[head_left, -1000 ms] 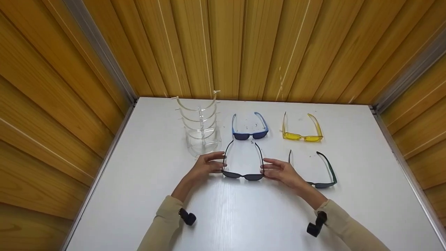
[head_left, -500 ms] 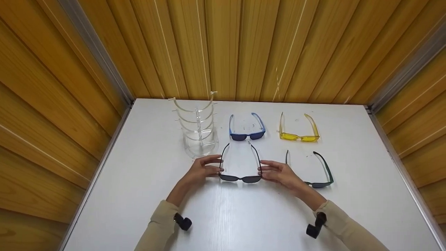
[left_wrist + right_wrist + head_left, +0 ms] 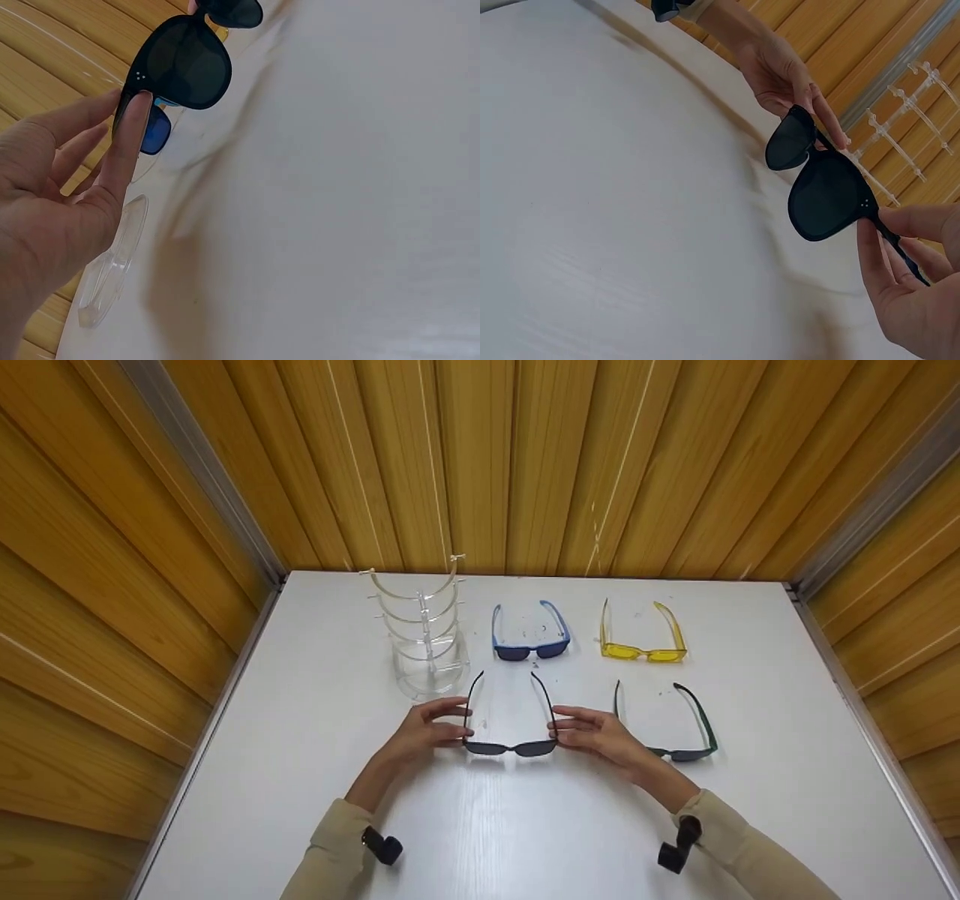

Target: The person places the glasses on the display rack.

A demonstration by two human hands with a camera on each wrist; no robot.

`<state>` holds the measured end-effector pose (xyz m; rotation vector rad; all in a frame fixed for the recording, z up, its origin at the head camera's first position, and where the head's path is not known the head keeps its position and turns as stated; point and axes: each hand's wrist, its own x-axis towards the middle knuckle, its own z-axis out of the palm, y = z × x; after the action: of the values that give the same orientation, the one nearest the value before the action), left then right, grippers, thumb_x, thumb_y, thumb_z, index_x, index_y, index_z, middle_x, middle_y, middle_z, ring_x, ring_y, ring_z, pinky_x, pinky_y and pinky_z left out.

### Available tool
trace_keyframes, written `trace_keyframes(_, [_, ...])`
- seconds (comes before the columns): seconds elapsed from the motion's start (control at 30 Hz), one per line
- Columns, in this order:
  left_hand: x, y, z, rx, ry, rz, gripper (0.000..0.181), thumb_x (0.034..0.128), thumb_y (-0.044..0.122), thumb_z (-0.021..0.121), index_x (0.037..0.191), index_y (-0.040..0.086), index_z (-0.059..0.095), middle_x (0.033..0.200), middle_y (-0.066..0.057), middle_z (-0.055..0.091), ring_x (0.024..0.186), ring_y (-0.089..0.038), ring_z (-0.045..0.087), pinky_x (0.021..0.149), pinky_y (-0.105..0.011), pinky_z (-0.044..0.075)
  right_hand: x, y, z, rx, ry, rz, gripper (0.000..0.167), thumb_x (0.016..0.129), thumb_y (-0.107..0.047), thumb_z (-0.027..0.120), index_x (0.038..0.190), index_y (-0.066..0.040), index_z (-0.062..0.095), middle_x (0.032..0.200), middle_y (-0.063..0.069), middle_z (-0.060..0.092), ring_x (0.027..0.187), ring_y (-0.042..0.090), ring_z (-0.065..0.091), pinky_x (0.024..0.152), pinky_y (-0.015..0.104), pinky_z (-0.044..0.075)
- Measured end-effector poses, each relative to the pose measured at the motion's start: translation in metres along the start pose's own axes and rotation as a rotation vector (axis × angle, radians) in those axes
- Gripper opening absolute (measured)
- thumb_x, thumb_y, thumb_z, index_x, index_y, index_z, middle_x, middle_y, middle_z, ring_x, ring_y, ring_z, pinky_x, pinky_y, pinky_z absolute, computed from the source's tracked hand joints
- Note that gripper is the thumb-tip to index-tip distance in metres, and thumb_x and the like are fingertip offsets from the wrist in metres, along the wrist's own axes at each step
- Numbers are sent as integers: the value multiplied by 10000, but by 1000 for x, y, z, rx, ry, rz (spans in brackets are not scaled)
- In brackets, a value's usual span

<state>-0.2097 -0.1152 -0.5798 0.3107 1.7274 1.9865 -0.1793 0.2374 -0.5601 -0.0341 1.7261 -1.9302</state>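
Between both hands are black sunglasses [image 3: 534,748] with dark lenses, their arms unfolded and pointing away from me. My left hand [image 3: 429,727] pinches the left arm near its hinge, thumb and fingers on either side, as the left wrist view shows. On the other side my right hand [image 3: 600,737] pinches the right arm the same way. The right wrist view shows the sunglasses [image 3: 826,196] above the white tabletop, their shadow below. Behind the left hand stands a clear display stand [image 3: 426,649] with several curved tiers, bearing no glasses.
Blue sunglasses [image 3: 533,652] lie behind the black pair, and yellow glasses [image 3: 643,654] at back right. Green-framed sunglasses [image 3: 705,727] lie beside the right hand, partly hidden by it. Wood-look panels [image 3: 480,465] wall the white table [image 3: 480,832] at the back and sides.
Both hands have shifted the black sunglasses slightly left and towards me, away from the blue pair. Their grip looks the same. The head view has also shifted a little.
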Motion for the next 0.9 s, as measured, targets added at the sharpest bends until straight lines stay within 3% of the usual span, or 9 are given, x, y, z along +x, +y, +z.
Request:
trace_keyframes(0.47, [-23, 1, -14, -1, 64, -42, 618, 923, -45, 672, 1485, -91, 419, 1414, -369, 506, 963, -181, 745, 881, -411, 640, 14, 4, 21, 60, -24, -34, 615, 952, -6, 682, 1490, 113, 409, 1276, 159, 706, 1105, 117, 711, 981, 250, 585])
trace_keyframes(0.77, [-39, -3, -24, 6, 102, -25, 639, 918, -17, 704, 1489, -75, 423, 1404, -333, 528, 981, -189, 751, 875, -413, 642, 23, 7, 34, 103, -40, -23, 609, 944, -13, 692, 1484, 99, 432, 1246, 100, 722, 1118, 139, 709, 1006, 306, 584])
trace_keyframes(0.9, [-42, -5, -28, -15, 125, -15, 642, 914, -30, 703, 1486, -83, 418, 1377, -293, 559, 982, -205, 753, 872, -419, 642, 26, 8, 39, 115, -36, -33, 607, 942, -14, 693, 1484, 89, 441, 1311, 155, 686, 1164, 165, 694, 1019, 301, 576])
